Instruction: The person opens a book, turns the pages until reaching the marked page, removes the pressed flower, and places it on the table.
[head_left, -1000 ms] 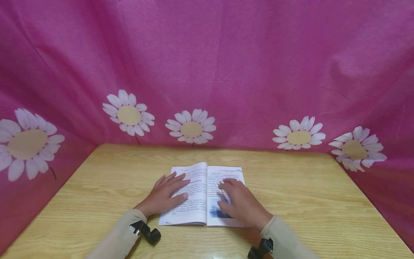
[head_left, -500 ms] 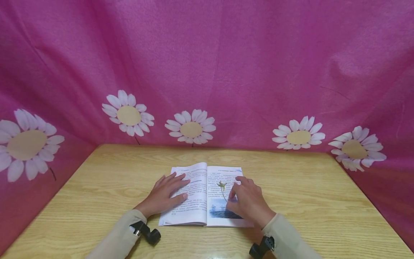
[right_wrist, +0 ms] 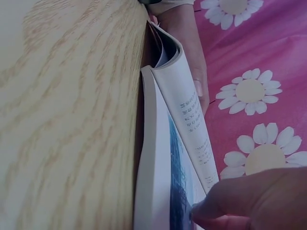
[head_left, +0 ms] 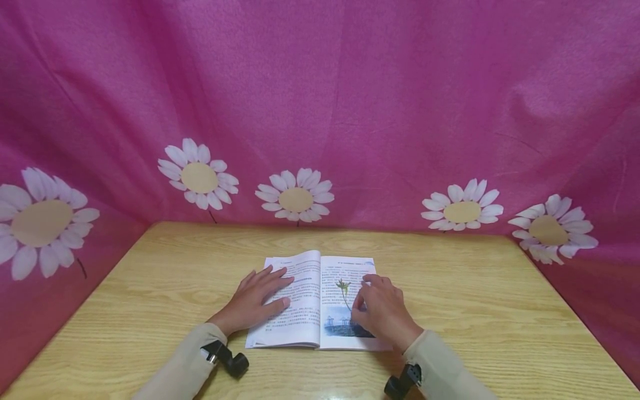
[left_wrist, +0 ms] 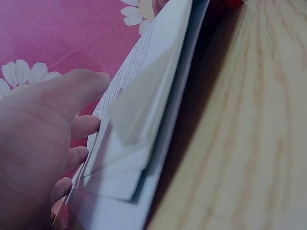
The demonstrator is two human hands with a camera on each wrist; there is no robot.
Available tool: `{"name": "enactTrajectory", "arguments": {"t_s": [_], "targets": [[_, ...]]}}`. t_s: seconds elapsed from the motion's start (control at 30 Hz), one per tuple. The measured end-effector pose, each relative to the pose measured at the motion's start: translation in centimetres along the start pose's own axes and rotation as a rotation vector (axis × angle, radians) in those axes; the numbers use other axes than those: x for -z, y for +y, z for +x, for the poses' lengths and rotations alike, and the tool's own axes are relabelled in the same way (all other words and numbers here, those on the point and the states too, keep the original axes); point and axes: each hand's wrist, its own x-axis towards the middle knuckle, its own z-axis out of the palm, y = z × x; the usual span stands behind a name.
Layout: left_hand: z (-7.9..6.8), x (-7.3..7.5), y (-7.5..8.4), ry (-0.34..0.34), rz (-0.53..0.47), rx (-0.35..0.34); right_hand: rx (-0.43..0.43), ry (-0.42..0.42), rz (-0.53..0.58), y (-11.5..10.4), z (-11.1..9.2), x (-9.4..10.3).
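Observation:
An open book (head_left: 300,328) lies on the table, text on both pages and a blue picture low on its right page. My left hand (head_left: 257,300) rests on the left page with fingers spread. In the left wrist view that hand (left_wrist: 43,124) lies along the book's edge, where the page corners curl. Over the right page is a small green leafy sprig (head_left: 343,286) with a thin stem. My right hand (head_left: 385,311) pinches the lower end of the stem between thumb and index finger, close over the picture. In the right wrist view the pinching fingertips (right_wrist: 199,213) are near the page.
The wooden table (head_left: 475,311) extends on both sides of the book. A pink curtain (head_left: 380,111) printed with white daisies hangs behind it and along both sides. A black wrist camera (head_left: 235,364) is strapped to the left sleeve, another camera (head_left: 400,383) to the right.
My right hand has drawn back slightly to the right from over the sprig, and thumb and index finger have closed on its stem. The left hand and the book have stayed in place.

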Motion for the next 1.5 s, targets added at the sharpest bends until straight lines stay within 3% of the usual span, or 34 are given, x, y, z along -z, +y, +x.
{"name": "enactTrajectory", "arguments": {"t_s": [0.37, 0.67, 1.17, 1.5], "targets": [[-0.1, 0.3, 0.1, 0.012, -0.007, -0.027, 0.048, 0.028, -0.025, 0.0, 0.0, -0.4], [0.0, 0.0, 0.3, 0.010, -0.013, -0.009, 0.041, 0.024, -0.005, 0.2, -0.1, -0.5], [0.0, -0.1, 0.1, 0.025, -0.013, -0.045, 0.027, 0.035, 0.032, 0.5, -0.1, 0.2], [0.0, 0.0, 0.0, 0.018, -0.004, -0.020, 0.065, 0.060, 0.061, 0.9, 0.1, 1.0]]}}
